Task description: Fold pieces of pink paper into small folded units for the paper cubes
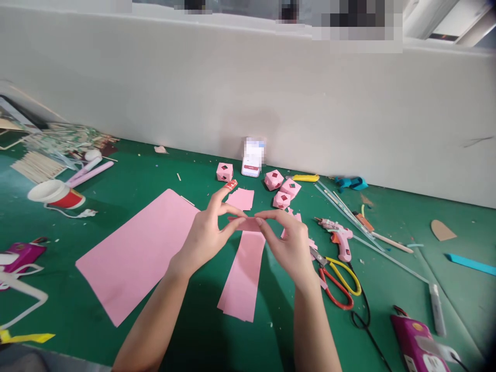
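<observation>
Strip [252, 224] pinched in fingertips of left hand [205, 232] and right hand [290, 243], at far end of flat strips [241, 289]. Four shapes [274, 180] appear finished; held strip, flat strips, large sheet [143, 253] seemingly unfinished.

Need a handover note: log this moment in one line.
Left hand: pinching pink paper | Right hand: pinching same paper | Long pink paper strips: on green table | Pink glue gun, scissors: unheld, at right

No words or numbers are showing legibly. Near the frame's centre, a white-screened rectangular phone [252, 157] is displaying blurred content; at lower right, a magenta box-shaped object [409, 333] is bearing unreadable label marks.
</observation>
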Tool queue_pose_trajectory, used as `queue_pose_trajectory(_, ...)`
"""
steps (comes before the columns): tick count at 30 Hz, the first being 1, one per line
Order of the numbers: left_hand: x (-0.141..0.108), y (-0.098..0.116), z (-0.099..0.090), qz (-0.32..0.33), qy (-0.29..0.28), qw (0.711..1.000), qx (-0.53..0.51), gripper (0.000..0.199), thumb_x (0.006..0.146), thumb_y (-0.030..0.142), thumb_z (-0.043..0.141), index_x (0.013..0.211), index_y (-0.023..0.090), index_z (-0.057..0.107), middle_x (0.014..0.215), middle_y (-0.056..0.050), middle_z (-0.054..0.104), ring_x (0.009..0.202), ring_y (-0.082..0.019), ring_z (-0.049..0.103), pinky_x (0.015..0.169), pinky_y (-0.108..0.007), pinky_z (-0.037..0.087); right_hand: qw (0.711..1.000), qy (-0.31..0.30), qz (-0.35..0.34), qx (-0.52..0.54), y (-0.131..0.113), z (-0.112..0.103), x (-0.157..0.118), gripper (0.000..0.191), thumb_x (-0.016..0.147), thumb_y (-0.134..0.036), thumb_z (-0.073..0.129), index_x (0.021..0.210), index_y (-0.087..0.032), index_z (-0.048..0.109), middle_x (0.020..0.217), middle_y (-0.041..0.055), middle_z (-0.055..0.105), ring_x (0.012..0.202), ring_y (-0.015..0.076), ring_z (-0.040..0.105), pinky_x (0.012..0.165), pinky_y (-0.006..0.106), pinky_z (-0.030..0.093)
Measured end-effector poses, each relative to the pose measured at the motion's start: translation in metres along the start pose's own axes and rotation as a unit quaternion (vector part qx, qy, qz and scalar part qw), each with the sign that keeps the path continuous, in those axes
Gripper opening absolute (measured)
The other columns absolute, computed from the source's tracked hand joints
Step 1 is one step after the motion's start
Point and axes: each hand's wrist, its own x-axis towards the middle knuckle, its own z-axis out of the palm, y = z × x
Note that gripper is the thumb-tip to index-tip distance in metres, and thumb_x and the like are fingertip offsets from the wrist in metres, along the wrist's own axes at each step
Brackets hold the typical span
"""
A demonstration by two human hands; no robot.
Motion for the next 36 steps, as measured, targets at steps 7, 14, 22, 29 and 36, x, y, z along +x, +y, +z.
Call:
queue_pose_trajectory(7, -0.004, 0.002, 0.003, 0.014, -0.020, 0.999, 0.038, 0.073, 0.095, 0.018, 0.067, 0.156, 0.033, 0.029, 0.100, 0.000, 0.079, 0.093, -0.019, 0.077, 0.079, -0.029, 0.060, 0.999, -0.025, -0.029, -0.020, -0.002, 0.007, 0.001, 0.009, 0.094, -0.019, 0.063, 0.095, -0.025, 0.070, 0.095, 0.0029, 0.076, 0.093, 0.0224, 0.069, 0.084, 0.037, 0.052)
queue_pose_trajectory(14, -0.004, 0.001, 0.006, 0.025, -0.025, 0.999, 0.025, 0.074, 0.095, 0.013, 0.064, 0.156, 0.031, 0.025, 0.093, 0.001, 0.077, 0.088, -0.017, 0.076, 0.081, -0.029, 0.059, 0.998, -0.006, -0.022, -0.051, 0.002, 0.010, 0.000, 0.007, 0.085, -0.016, 0.064, 0.084, -0.023, 0.064, 0.085, 0.0018, 0.072, 0.082, 0.0216, 0.067, 0.077, 0.035, 0.050)
queue_pose_trajectory(22, -0.001, 0.000, -0.007, 0.023, 0.033, 0.998, 0.050, 0.067, 0.095, 0.012, 0.063, 0.152, 0.026, 0.031, 0.090, 0.002, 0.075, 0.090, -0.016, 0.075, 0.087, -0.030, 0.058, 0.993, 0.064, 0.030, -0.092, 0.024, -0.017, 0.004, 0.007, 0.082, -0.016, 0.063, 0.081, -0.023, 0.065, 0.087, 0.0016, 0.075, 0.084, 0.0229, 0.070, 0.081, 0.037, 0.050)
queue_pose_trajectory(29, -0.003, 0.006, -0.006, 0.008, -0.022, 1.000, -0.009, 0.069, 0.094, 0.019, 0.067, 0.153, 0.028, 0.032, 0.093, 0.001, 0.076, 0.087, -0.017, 0.074, 0.088, -0.032, 0.059, 0.999, -0.034, -0.010, 0.025, 0.006, -0.013, 0.001, 0.014, 0.090, -0.029, 0.069, 0.103, -0.024, 0.071, 0.096, 0.0023, 0.078, 0.087, 0.0206, 0.072, 0.079, 0.032, 0.056)
queue_pose_trajectory(36, -0.001, -0.002, 0.003, 0.031, -0.005, 0.999, -0.014, 0.066, 0.094, 0.017, 0.063, 0.152, 0.028, 0.034, 0.096, -0.001, 0.074, 0.092, -0.019, 0.074, 0.091, -0.036, 0.058, 0.998, -0.048, -0.026, -0.016, 0.002, 0.006, 0.000, 0.011, 0.097, -0.027, 0.060, 0.094, -0.024, 0.070, 0.090, 0.0024, 0.077, 0.084, 0.0203, 0.071, 0.073, 0.031, 0.053)
